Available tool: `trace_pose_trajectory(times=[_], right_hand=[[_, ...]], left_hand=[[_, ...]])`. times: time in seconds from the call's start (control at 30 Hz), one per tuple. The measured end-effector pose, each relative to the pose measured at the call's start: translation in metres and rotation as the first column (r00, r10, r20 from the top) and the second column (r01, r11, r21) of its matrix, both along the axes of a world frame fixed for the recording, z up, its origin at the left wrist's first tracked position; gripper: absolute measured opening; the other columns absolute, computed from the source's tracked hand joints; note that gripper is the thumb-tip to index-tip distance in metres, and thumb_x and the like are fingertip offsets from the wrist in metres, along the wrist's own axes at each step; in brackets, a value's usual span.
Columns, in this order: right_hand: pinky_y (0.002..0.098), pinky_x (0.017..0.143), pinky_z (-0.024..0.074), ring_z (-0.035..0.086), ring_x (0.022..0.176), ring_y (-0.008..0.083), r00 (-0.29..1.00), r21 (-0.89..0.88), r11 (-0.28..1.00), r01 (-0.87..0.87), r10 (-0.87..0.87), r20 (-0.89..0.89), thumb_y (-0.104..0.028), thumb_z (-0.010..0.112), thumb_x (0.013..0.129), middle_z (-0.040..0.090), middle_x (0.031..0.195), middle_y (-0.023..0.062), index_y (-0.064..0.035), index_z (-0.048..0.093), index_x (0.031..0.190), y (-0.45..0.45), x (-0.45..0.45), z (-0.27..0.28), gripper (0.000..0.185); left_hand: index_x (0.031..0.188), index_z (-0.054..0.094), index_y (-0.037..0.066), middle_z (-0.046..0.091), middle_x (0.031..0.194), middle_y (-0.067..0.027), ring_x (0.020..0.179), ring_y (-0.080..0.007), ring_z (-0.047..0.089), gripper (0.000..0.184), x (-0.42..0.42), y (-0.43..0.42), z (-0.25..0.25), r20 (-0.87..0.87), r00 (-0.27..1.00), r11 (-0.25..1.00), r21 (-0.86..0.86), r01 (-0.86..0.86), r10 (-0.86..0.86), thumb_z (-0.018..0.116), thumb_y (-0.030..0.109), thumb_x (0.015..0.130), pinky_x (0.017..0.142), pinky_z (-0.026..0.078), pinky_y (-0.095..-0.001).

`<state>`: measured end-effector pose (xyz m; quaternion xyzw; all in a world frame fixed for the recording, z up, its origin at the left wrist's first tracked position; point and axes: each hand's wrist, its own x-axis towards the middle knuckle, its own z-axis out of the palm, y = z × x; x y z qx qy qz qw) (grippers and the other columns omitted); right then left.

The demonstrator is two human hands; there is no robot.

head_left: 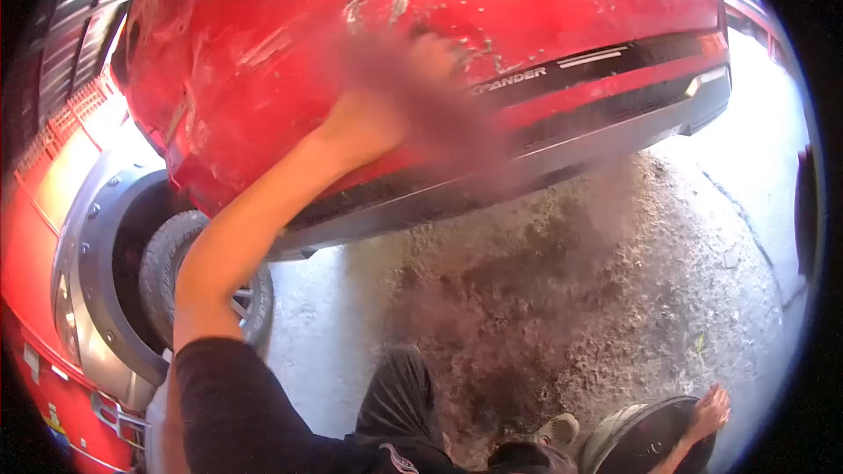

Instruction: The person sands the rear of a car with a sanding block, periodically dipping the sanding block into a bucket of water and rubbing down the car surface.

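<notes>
My left hand [378,118] reaches up to the red car's rear panel [290,61], smeared by motion. A dark brownish cloth [448,123] is in its grip, blurred too, and covers part of the black trim with the lettering "XPANDER" [514,81]. Wet streaks and drops show on the red paint above. At the lower right, my right hand [713,411] is beside the rim of a dark round bucket [606,439]. Its fingers look loosely bent and apart, with nothing seen in them.
Wet, rough concrete ground [562,298] lies below the car's bumper [562,154]. To the left stands another vehicle with a black wheel arch [97,250] and a large tire [162,268]. My shoe [558,428] is near the bucket.
</notes>
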<state>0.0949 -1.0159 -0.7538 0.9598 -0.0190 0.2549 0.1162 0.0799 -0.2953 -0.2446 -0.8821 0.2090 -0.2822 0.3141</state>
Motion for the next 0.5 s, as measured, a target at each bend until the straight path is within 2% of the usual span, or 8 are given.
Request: trace_pose_trajectory(times=[0.1,0.17,0.23,0.3,0.4,0.43,0.47,0.5], right_hand=[[0.0499,0.093,0.0463,0.062,0.111,0.0298,0.990,0.183,0.981,0.069,-0.045,-0.131,-0.038,0.039,0.109,0.067,0.114,0.0077,-0.0111,0.068,0.118,0.018,-0.002,0.017,0.041],[0.0489,0.093,0.0453,0.062,0.107,0.0321,0.998,0.206,0.978,0.034,-0.021,-0.065,-0.036,0.039,0.109,0.066,0.109,0.0096,-0.0092,0.067,0.110,0.017,0.000,0.011,0.039],[0.0489,0.093,0.0452,0.062,0.106,0.0328,0.997,0.187,0.980,0.063,-0.051,-0.065,-0.034,0.040,0.109,0.066,0.107,0.0102,-0.0089,0.067,0.106,0.019,0.003,0.013,0.037],[0.0487,0.093,0.0452,0.061,0.106,0.0336,0.993,0.203,0.979,-0.007,0.031,-0.115,-0.034,0.041,0.109,0.065,0.106,0.0107,-0.0084,0.066,0.104,0.010,0.001,0.009,0.036],[0.0494,0.090,0.0460,0.061,0.103,0.0349,0.996,0.120,0.992,-0.030,0.040,-0.084,-0.034,0.041,0.109,0.064,0.103,0.0121,-0.0077,0.064,0.099,0.000,-0.001,0.009,0.037],[0.0498,0.089,0.0464,0.061,0.102,0.0353,0.999,0.109,0.994,0.002,0.003,-0.048,-0.034,0.041,0.109,0.064,0.101,0.0127,-0.0074,0.064,0.097,0.020,-0.007,0.010,0.037],[0.0482,0.088,0.0449,0.058,0.103,0.0356,0.978,0.230,0.972,0.055,-0.007,-0.207,-0.040,0.037,0.111,0.060,0.098,0.0150,-0.0051,0.061,0.095,0.027,-0.007,0.023,0.045],[0.0482,0.087,0.0447,0.058,0.102,0.0358,0.980,0.227,0.971,0.073,-0.028,-0.198,-0.040,0.037,0.111,0.059,0.099,0.0150,-0.0051,0.061,0.095,0.028,-0.008,0.019,0.045]], left_hand=[[0.146,0.052,-0.001,0.054,0.150,-0.0190,0.142,-0.0325,0.049,0.055,-0.053,0.042,-0.002,0.025,0.993,0.993,0.013,-0.118,0.117,0.065,0.014,0.095,0.120,0.040,-0.0439],[0.146,0.052,-0.001,0.053,0.151,-0.0193,0.143,-0.0331,0.048,0.056,-0.032,0.044,-0.006,-0.001,0.994,0.993,0.032,-0.111,0.111,0.066,0.013,0.094,0.120,0.039,-0.0449],[0.147,0.051,-0.002,0.052,0.152,-0.0194,0.145,-0.0334,0.046,0.058,0.006,0.026,0.000,-0.004,1.000,0.999,0.041,-0.008,0.008,0.066,0.013,0.093,0.121,0.038,-0.0457],[0.149,0.048,-0.002,0.050,0.154,-0.0194,0.147,-0.0336,0.043,0.061,0.046,-0.001,0.009,-0.005,0.982,0.981,0.034,0.189,-0.189,0.066,0.012,0.093,0.122,0.036,-0.0462],[0.151,0.046,-0.002,0.047,0.156,-0.0196,0.149,-0.0335,0.040,0.060,-0.001,-0.003,0.015,-0.047,0.990,0.987,-0.080,-0.140,0.136,0.064,0.010,0.095,0.122,0.035,-0.0466],[0.151,0.046,-0.002,0.047,0.156,-0.0197,0.149,-0.0336,0.040,0.059,-0.025,0.019,0.010,0.058,0.986,0.987,-0.023,-0.156,0.157,0.063,0.011,0.096,0.122,0.035,-0.0466],[0.151,0.046,-0.002,0.047,0.156,-0.0199,0.149,-0.0337,0.041,0.058,-0.039,0.043,0.001,0.171,0.970,0.984,0.019,-0.177,0.171,0.062,0.011,0.097,0.122,0.035,-0.0466],[0.151,0.046,-0.003,0.047,0.156,-0.0201,0.149,-0.0338,0.041,0.058,-0.031,0.041,0.003,0.185,0.973,0.989,0.031,-0.144,0.136,0.062,0.011,0.097,0.122,0.034,-0.0467]])
